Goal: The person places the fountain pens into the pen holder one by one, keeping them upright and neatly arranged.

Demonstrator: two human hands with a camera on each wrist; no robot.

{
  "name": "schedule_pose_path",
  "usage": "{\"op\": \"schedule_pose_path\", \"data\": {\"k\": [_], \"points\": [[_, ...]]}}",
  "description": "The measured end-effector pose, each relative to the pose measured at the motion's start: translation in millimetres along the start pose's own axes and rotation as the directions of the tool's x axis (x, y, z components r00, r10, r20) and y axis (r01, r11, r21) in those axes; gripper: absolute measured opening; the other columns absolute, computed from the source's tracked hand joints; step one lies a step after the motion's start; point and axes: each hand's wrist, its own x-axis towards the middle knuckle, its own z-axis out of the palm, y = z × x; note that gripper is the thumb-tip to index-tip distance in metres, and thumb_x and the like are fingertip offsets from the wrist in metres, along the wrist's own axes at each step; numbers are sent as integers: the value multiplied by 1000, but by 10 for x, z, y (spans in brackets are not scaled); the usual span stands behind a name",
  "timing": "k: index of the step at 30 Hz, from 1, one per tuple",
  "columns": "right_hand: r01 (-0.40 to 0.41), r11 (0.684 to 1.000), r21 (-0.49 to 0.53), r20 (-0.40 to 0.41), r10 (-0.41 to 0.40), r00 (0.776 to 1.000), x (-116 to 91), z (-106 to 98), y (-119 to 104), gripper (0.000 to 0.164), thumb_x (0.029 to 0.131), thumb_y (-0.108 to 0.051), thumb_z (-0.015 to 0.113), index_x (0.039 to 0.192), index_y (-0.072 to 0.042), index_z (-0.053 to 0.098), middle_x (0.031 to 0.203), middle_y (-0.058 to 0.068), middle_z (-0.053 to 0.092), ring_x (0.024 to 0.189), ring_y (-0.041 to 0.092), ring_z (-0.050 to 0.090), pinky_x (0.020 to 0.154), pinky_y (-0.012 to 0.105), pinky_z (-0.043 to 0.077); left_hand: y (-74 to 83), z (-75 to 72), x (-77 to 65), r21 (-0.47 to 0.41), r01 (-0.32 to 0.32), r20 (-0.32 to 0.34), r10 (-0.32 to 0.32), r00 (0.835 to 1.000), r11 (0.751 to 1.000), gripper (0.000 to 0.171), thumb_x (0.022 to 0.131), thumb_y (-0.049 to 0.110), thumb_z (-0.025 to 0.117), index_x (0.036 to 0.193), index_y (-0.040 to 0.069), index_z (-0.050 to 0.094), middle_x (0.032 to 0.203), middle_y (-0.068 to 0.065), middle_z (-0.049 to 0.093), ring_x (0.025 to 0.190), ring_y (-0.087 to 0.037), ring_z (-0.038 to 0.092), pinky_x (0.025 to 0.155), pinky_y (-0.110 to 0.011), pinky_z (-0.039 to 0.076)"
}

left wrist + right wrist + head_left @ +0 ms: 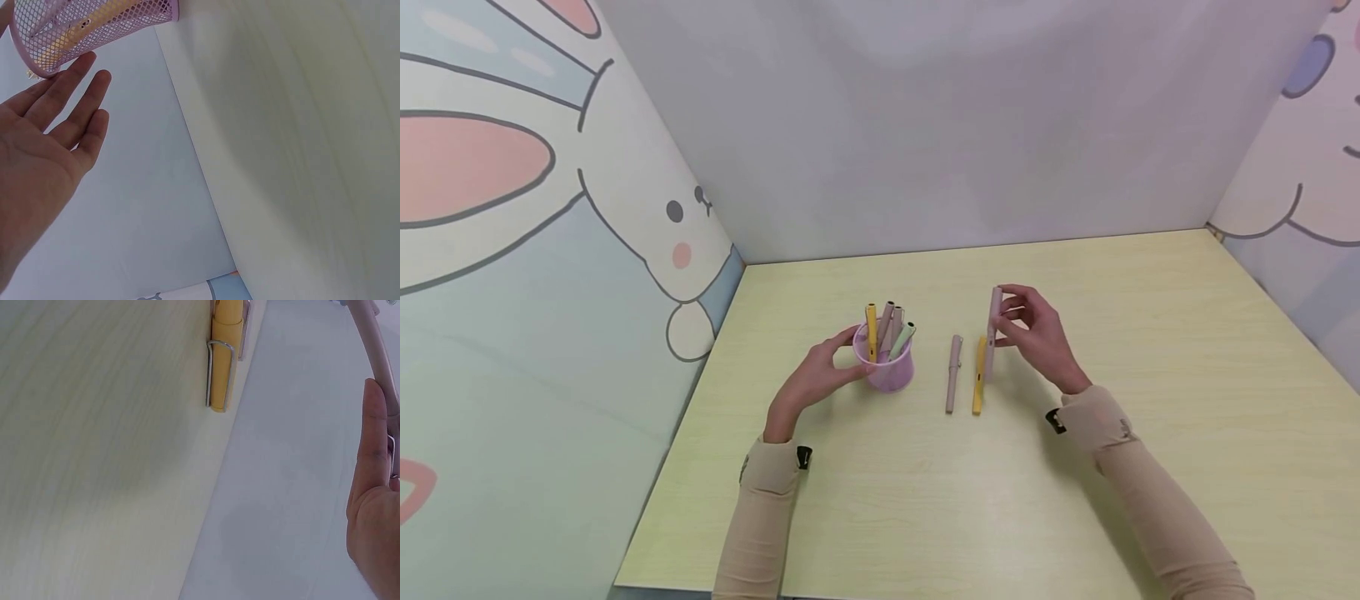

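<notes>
My left hand holds a pink mesh pen cup by its rim, thumb at the near side and fingertips at the far side. Inside the cup lean a yellow pen, a pale green pen and two mauve pens. The left wrist view shows the cup's mesh wall above the fingers. My right hand pinches another mauve pen, held nearly upright over the table. Just left of it a yellow pen lies on the table, and beside that a mauve pen.
The pale wooden table meets a plain light wall at its back edge. A panel with a cartoon rabbit borders the left side, and another printed panel stands on the right.
</notes>
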Motion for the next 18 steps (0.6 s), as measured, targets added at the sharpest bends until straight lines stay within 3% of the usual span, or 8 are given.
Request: {"op": "schedule_pose_path", "data": {"k": [7, 18], "points": [[75, 995, 60, -7, -75, 997, 50, 120, -22, 47, 97, 12, 61, 141, 10, 47, 107, 16, 55, 91, 16, 63, 66, 35, 62, -14, 0, 10, 5, 10, -1, -10, 1000, 1000, 83, 93, 44, 74, 161, 14, 38, 155, -12, 49, 147, -35, 38, 114, -63, 32], [120, 988, 102, -14, -119, 993, 95, 318, -80, 48, 96, 10, 64, 142, 9, 47, 109, 16, 56, 92, 20, 62, 66, 36, 62, -38, 5, 27, 3, -5, -1, 5, 1000, 1000, 82, 93, 43, 74, 161, 14, 38, 154, -12, 50, 146, -34, 39, 115, -62, 32]]}}
